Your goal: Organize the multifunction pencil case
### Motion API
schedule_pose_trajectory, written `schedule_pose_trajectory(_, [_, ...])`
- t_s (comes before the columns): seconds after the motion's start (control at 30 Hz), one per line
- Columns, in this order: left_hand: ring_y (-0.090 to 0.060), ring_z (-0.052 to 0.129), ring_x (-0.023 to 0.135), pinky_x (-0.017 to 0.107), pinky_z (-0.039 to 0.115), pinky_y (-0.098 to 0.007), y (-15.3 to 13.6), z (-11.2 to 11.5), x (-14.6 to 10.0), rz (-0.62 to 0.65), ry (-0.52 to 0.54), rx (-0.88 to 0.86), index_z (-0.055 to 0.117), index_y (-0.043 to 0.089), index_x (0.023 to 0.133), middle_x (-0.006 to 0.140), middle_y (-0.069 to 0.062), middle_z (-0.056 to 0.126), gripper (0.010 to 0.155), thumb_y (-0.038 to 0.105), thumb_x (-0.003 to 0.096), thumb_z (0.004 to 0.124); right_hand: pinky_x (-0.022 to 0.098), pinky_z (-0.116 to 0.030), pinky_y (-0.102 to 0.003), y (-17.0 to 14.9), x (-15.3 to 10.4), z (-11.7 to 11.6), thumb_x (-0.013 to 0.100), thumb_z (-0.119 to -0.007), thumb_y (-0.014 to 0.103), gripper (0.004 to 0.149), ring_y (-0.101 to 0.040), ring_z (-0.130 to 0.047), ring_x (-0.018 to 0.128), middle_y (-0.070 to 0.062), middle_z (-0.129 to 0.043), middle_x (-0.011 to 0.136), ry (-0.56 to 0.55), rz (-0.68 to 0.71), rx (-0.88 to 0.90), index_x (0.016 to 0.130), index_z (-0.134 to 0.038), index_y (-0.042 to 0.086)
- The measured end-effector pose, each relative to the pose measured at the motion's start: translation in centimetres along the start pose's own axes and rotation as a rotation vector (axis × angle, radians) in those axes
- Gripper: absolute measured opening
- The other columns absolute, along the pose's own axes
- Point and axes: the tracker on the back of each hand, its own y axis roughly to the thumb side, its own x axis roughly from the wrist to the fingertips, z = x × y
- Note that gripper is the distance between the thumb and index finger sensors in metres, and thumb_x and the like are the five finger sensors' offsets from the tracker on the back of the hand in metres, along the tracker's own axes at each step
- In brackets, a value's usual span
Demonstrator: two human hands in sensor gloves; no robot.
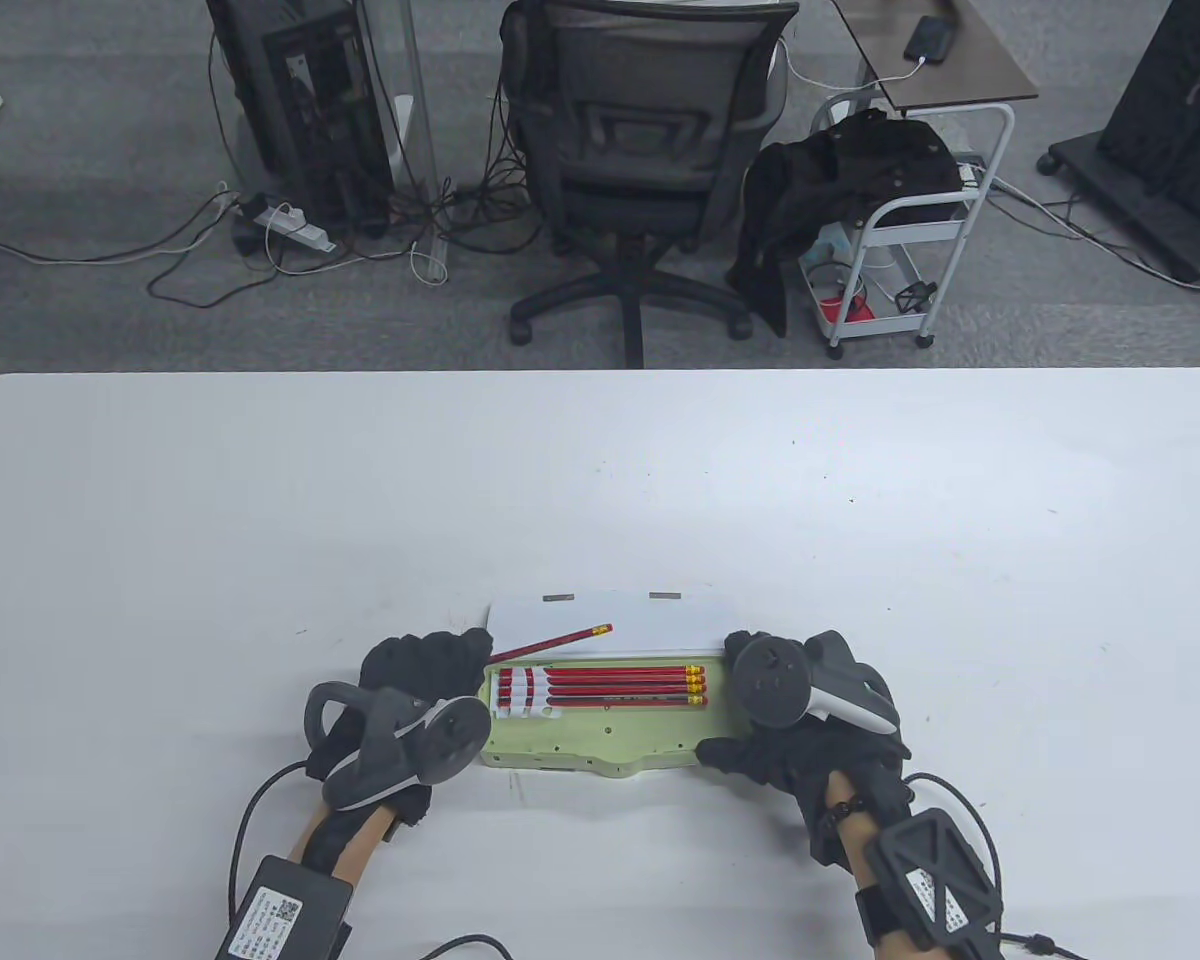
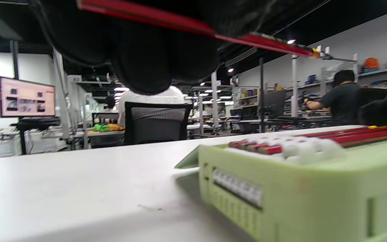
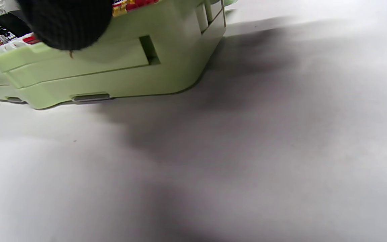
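A light green pencil case [image 1: 600, 745] lies open near the table's front edge, its white lid [image 1: 610, 625] folded back flat. Several red pencils [image 1: 610, 685] sit in a white clip rack inside it. My left hand [image 1: 430, 665] is at the case's left end and holds one red pencil [image 1: 552, 645] slanting up over the lid; this pencil also shows in the left wrist view [image 2: 180, 23]. My right hand [image 1: 750, 700] grips the case's right end, thumb on its front corner. The case also shows in the right wrist view [image 3: 113, 67].
The white table [image 1: 260, 520] stretches wide behind and to both sides of the case. An office chair [image 1: 640, 160] and a small white cart [image 1: 910, 220] stand on the floor beyond the table's far edge.
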Motion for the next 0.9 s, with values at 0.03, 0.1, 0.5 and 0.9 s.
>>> schedule_pose_trajectory(0.03, [-0.028,0.097,0.073,0.062,0.077,-0.062,0.2,-0.1,-0.2,0.014,0.0,0.0,0.066,0.023,0.097,0.086,-0.007,0.091,0.042,0.027,0.0548,0.066,0.067,-0.036,-0.079,0.0,0.0,0.0,0.048,-0.068,0.057,0.107,-0.07,-0.028,0.097,-0.043,-0.018,0.109,0.001,0.001,0.0,0.109,-0.011,-0.009])
schedule_pose_trajectory(0.1, [-0.028,0.097,0.073,0.062,0.077,-0.062,0.4,-0.1,-0.4,0.039,0.008,-0.003,0.067,0.023,0.097,0.086,-0.007,0.091,0.042,0.027,0.0547,0.066,0.066,-0.036,-0.08,0.0,-0.1,0.1,0.048,-0.068,0.057,0.107,-0.07,-0.028,0.098,-0.043,-0.017,0.109,-0.003,0.005,0.006,0.11,-0.011,-0.009])
schedule_pose_trajectory(0.5, [-0.028,0.098,0.072,0.061,0.078,-0.061,1.1,0.0,-1.0,0.111,0.012,-0.079,0.068,0.022,0.097,0.086,-0.007,0.092,0.042,0.027,0.0546,0.067,0.067,-0.051,-0.075,0.3,-2.6,3.0,0.048,-0.071,0.053,0.091,-0.065,-0.052,0.096,-0.038,-0.043,0.109,-0.387,0.091,0.076,0.111,-0.041,-0.004])
schedule_pose_trajectory(0.9, [-0.028,0.098,0.071,0.061,0.078,-0.061,2.5,-0.2,-1.1,0.177,0.044,-0.148,0.067,0.021,0.097,0.085,-0.006,0.092,0.043,0.026,0.0547,0.067,0.064,-0.071,-0.065,5.9,-2.8,2.2,0.049,-0.073,0.046,0.074,-0.052,-0.079,0.087,-0.027,-0.069,0.101,-0.469,0.305,0.077,0.106,-0.057,0.001])
